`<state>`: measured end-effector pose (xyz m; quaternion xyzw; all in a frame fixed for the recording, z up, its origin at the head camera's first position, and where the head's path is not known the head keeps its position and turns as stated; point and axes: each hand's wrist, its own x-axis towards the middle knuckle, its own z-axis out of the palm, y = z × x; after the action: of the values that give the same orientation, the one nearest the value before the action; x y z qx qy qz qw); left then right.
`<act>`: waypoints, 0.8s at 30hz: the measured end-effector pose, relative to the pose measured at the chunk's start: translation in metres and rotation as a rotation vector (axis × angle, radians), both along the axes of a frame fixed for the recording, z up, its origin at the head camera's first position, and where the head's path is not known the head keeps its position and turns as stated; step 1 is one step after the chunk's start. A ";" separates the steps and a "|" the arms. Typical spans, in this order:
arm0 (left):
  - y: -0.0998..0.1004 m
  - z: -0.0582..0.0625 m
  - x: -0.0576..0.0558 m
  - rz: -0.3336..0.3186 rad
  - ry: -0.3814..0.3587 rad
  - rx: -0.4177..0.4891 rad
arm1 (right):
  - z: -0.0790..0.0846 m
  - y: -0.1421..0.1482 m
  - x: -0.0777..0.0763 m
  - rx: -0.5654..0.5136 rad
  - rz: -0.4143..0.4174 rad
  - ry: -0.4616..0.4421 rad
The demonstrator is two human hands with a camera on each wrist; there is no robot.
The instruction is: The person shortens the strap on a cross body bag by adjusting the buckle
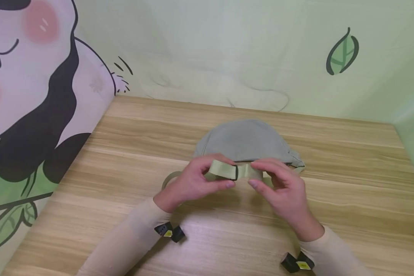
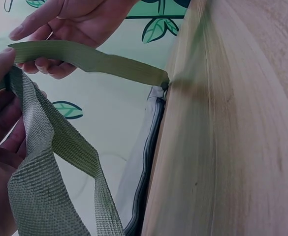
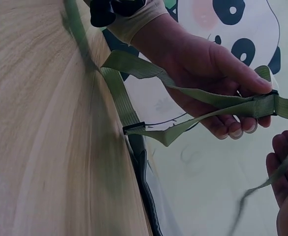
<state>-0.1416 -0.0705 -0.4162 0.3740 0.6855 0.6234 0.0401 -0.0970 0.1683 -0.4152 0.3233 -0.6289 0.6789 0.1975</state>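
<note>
While the bag lies on the bench, its strap is held up between the left hand and the right hand. The left fingers pinch it beside the buckle; the right fingers pinch it across from there. From where I stand, the strap already runs through the buckle, so I'd call the threading done. Sliding it to length and laying it down seem left; whether the length suits, I can't tell.
</note>
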 end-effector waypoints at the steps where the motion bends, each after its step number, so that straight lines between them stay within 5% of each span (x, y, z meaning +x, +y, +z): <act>1: 0.000 0.000 0.000 -0.001 0.007 -0.001 | 0.000 0.000 0.000 -0.001 -0.001 -0.006; 10: 0.001 -0.002 -0.002 -0.026 0.022 0.014 | -0.001 -0.003 -0.002 0.029 0.000 0.019; 24: 0.003 -0.002 -0.002 -0.034 0.033 0.005 | 0.000 -0.007 -0.003 0.228 -0.066 0.043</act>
<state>-0.1433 -0.0670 -0.4185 0.3959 0.6779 0.6182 0.0387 -0.1000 0.1612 -0.4149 0.3372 -0.7078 0.5893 0.1950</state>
